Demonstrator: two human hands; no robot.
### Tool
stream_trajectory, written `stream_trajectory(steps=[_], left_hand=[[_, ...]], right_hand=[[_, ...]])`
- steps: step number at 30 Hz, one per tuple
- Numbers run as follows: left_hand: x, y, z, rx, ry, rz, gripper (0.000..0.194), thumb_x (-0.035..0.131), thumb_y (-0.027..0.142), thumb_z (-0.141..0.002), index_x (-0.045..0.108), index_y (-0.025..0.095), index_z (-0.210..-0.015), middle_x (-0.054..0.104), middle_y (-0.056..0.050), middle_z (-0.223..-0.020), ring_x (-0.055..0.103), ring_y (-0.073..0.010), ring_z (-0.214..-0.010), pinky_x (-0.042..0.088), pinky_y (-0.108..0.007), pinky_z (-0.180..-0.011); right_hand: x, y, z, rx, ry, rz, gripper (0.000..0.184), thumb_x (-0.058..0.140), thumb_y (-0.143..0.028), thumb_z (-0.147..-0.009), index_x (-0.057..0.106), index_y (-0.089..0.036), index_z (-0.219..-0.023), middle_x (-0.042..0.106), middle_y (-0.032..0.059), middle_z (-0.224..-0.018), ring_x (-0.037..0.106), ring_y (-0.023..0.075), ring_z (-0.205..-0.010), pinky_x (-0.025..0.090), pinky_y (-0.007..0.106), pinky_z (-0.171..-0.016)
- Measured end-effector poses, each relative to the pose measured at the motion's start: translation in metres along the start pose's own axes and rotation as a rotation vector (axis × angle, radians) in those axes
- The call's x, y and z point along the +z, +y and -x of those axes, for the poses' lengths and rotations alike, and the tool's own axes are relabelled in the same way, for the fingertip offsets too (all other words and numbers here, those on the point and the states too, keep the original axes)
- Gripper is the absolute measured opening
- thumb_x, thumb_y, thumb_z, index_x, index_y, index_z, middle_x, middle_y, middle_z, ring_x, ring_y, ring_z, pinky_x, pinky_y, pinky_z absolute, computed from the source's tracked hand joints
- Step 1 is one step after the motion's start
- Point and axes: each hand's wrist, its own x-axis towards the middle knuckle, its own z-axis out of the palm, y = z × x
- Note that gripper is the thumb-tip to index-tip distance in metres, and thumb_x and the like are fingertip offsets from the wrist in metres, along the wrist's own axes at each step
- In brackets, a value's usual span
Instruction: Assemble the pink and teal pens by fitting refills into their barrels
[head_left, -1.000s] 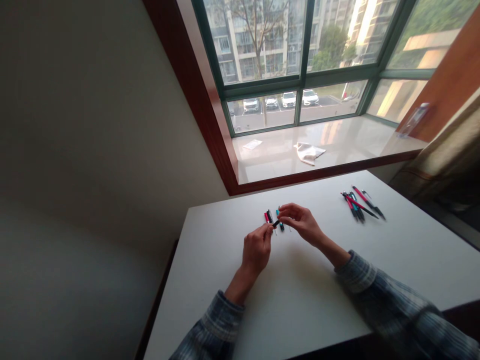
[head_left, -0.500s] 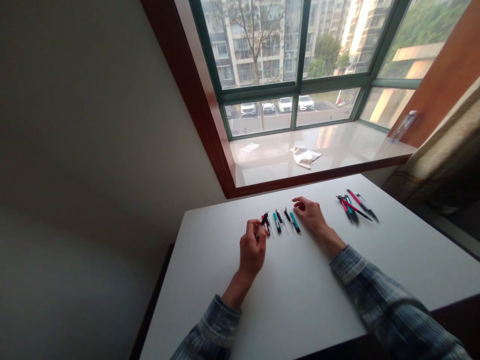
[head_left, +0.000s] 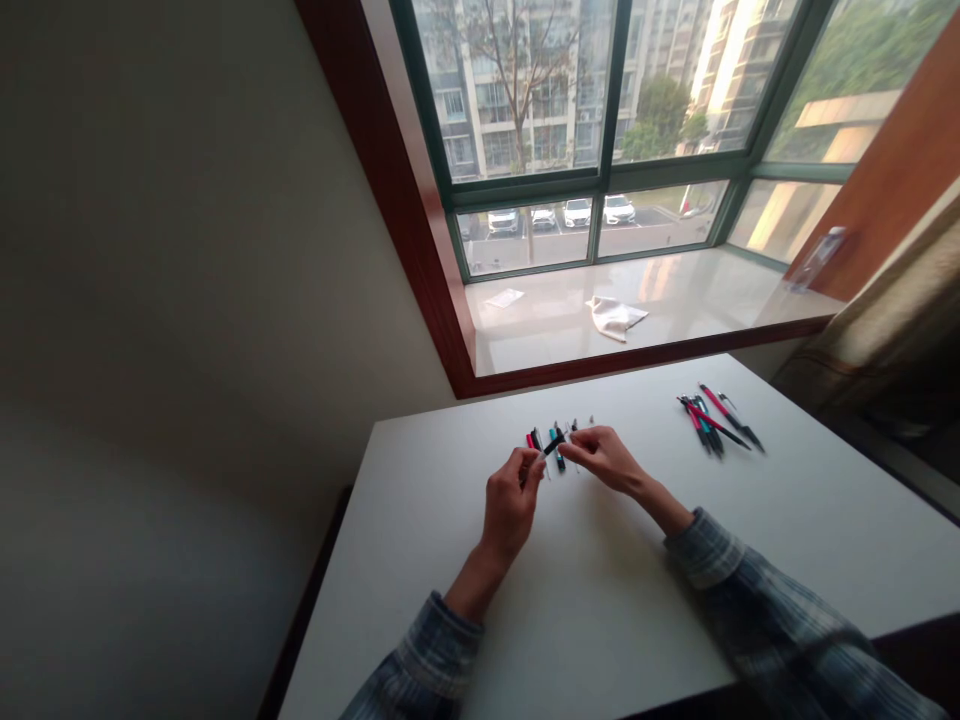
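My left hand (head_left: pixel 513 500) is closed in a pinch round the near end of a pen part (head_left: pixel 553 445), a slim piece with a black section. At the far end of this part, the thumb and forefinger of my right hand (head_left: pixel 604 458) come together, closed on its tip; any small piece between them is hidden. Behind both hands lies a row of pen pieces, among them a red barrel (head_left: pixel 529 440) and a teal barrel (head_left: pixel 560 462) beside thin refills. My right hand covers the row's right end.
Several red, teal and black pens (head_left: pixel 712 425) lie in a loose group toward the right of the white table (head_left: pixel 450 560). Beyond the table's back edge is a window sill with a crumpled cloth (head_left: pixel 615 317) and a flat packet (head_left: pixel 504 298). A wall stands at left.
My right hand has moved left and nearer, from beside the row to the tip of the pen part. The part in my left hand now tilts further to the right.
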Motion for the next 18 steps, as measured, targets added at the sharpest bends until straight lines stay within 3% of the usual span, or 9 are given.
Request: stream_trajectory(steps=[4, 9, 14, 18], left_hand=[[0.003, 0.005, 0.004, 0.022, -0.093, -0.037, 0.023, 0.055, 0.041, -0.101, 0.064, 0.021, -0.093, 0.072, -0.002, -0.083, 0.067, -0.0171, -0.074, 0.045, -0.026, -0.072], [0.006, 0.009, 0.007, -0.008, -0.12, -0.004, 0.023, 0.051, 0.038, -0.102, 0.064, 0.02, -0.092, 0.07, -0.001, -0.077, 0.062, -0.015, -0.067, 0.042, -0.025, -0.068], [0.003, 0.006, 0.004, -0.047, -0.103, 0.041, 0.031, 0.051, 0.042, -0.102, 0.063, 0.019, -0.085, 0.064, 0.001, -0.07, 0.047, -0.0122, -0.056, 0.035, -0.025, -0.059], [0.002, 0.002, 0.0, -0.087, -0.078, 0.147, 0.032, 0.054, 0.047, -0.1, 0.065, 0.019, -0.087, 0.066, -0.001, -0.074, 0.048, -0.0127, -0.059, 0.038, -0.025, -0.06]], right_hand=[[0.016, -0.006, 0.001, 0.064, -0.029, -0.159, 0.06, 0.061, -0.063, -0.09, 0.04, -0.02, -0.053, 0.025, -0.0063, -0.054, 0.023, 0.0095, -0.053, 0.017, 0.028, -0.051], [0.018, -0.007, 0.002, 0.025, -0.027, -0.201, 0.059, 0.054, -0.062, -0.096, 0.047, -0.019, -0.056, 0.031, -0.0055, -0.053, 0.027, 0.01, -0.053, 0.02, 0.028, -0.052], [0.015, -0.005, 0.0, -0.018, -0.032, -0.234, 0.045, 0.064, -0.054, -0.094, 0.052, -0.019, -0.069, 0.041, -0.0056, -0.06, 0.035, 0.0107, -0.057, 0.027, 0.026, -0.054], [0.013, -0.007, -0.002, -0.013, -0.029, -0.416, 0.031, 0.074, -0.048, -0.088, 0.065, -0.019, -0.09, 0.058, -0.0012, -0.074, 0.052, 0.014, -0.067, 0.041, 0.027, -0.062]])
